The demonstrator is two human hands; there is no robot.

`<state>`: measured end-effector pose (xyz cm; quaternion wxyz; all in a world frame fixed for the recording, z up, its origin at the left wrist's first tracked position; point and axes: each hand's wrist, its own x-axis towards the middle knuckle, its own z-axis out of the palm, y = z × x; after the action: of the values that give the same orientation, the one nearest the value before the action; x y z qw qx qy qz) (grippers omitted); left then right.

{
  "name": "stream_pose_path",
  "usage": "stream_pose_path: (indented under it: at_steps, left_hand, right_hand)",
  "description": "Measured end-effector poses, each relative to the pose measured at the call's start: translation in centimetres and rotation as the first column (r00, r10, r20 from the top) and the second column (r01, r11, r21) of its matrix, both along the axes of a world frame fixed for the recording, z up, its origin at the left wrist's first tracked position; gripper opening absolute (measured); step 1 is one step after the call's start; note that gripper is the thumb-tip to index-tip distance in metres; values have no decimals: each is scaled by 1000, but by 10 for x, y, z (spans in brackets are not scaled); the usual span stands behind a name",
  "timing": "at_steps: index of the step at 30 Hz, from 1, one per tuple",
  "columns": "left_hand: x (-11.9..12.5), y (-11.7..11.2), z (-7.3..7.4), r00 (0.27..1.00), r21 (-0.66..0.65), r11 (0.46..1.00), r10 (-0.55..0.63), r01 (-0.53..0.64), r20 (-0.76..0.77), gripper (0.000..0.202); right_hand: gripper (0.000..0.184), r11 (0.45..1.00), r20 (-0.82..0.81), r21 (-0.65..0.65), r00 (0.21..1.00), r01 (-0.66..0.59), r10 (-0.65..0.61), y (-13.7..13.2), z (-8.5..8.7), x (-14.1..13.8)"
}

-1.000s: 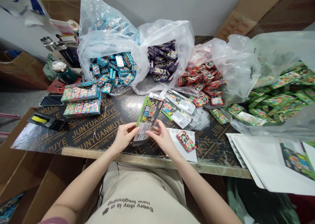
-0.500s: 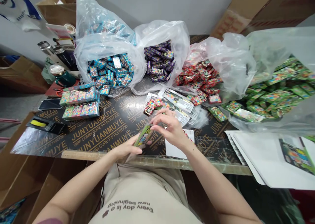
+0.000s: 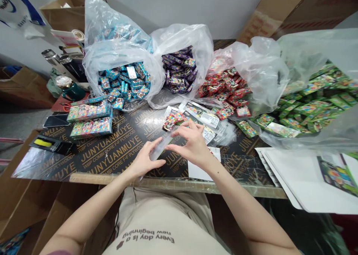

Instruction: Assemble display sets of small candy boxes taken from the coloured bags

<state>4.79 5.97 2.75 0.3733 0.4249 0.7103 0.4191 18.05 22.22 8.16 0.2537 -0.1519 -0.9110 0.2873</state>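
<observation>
Between my two hands is a flat translucent plastic packet (image 3: 161,149), held tilted above the near edge of the table. My left hand (image 3: 147,159) grips its lower left end, thumb and fingers on either side. At its upper right end, my right hand (image 3: 191,141) has its fingertips curled onto the packet. Just beyond the right fingers lie small red candy-like boxes (image 3: 173,120). Behind that hand are printed black-and-white cards (image 3: 203,115) and a heap of clear plastic sleeves (image 3: 223,133). A white sheet (image 3: 197,169) lies partly under my right wrist.
Open plastic bags spill small blue boxes (image 3: 125,81), purple boxes (image 3: 179,70), red boxes (image 3: 229,87) and green boxes (image 3: 313,109) along the back. At left stand stacked wrapped packs (image 3: 91,126), a phone (image 3: 56,120), a black tool (image 3: 52,143) and a green mug (image 3: 73,90). White boards (image 3: 296,180) overhang the right corner.
The packet has turned in my hands: its green printed face showed before, and now a pale translucent side shows. My left fingers have shifted up along it.
</observation>
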Motion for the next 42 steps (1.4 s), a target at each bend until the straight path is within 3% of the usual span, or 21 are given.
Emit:
stream_pose_path:
  at_steps: [3,6,11,13,16,20,24,29,33,35,37,38,40,42]
  left_hand:
    - [-5,-2,3,989,22,1000,24,-21,-144,94]
    - [-7,-2,9,984,9,1000,-15,16,-178,99]
    - [-7,-4,20,985,58,989,-126,134,-121,82]
    - [-7,-6,26,985,78,983,-165,168,-52,66]
    - [-6,-7,33,979,42,982,-187,184,77,53]
    - [0,-5,34,950,24,983,-181,181,255,48]
    - [12,0,26,863,72,996,-82,53,499,57]
    - [21,0,19,804,83,996,-70,25,591,42]
    - [23,-3,16,704,5,1000,-11,11,710,36]
    - [23,-3,14,665,-34,998,64,-57,744,35]
    - [21,-3,13,633,-60,989,133,-135,763,37]
    - [19,-2,12,619,-68,984,157,-165,769,39]
    - [13,-1,9,630,-58,975,184,-215,754,42]
    - [7,0,5,718,-16,973,180,-229,672,39]
  right_hand:
    - [32,997,-19,-60,999,-39,38,-3,1,-1]
    - [30,974,-53,-158,986,-164,158,-6,-2,-1]
    - [25,918,-120,-160,930,-363,347,-4,-7,0]
    - [28,896,-114,-208,919,-392,376,-3,-7,-1]
    - [29,903,-78,-260,940,-342,333,-4,-4,-2]
    - [21,922,-83,-292,967,-256,242,-8,3,-6]
    - [15,915,-100,-337,975,-220,198,-10,6,-11]
    - [12,835,-52,-480,959,-269,279,-6,6,-14]
    - [17,768,-61,-544,929,-338,365,-2,2,-15]
    - [26,817,-89,-495,953,-296,291,1,-4,-16]
    - [42,878,-140,-460,987,-131,74,3,-14,-15]
    - [50,869,-162,-493,986,-49,-36,3,-20,-15]
    - [57,748,-146,-664,984,-22,-101,1,-32,-13]
    - [50,548,-98,-831,995,-99,32,-4,-44,-11]
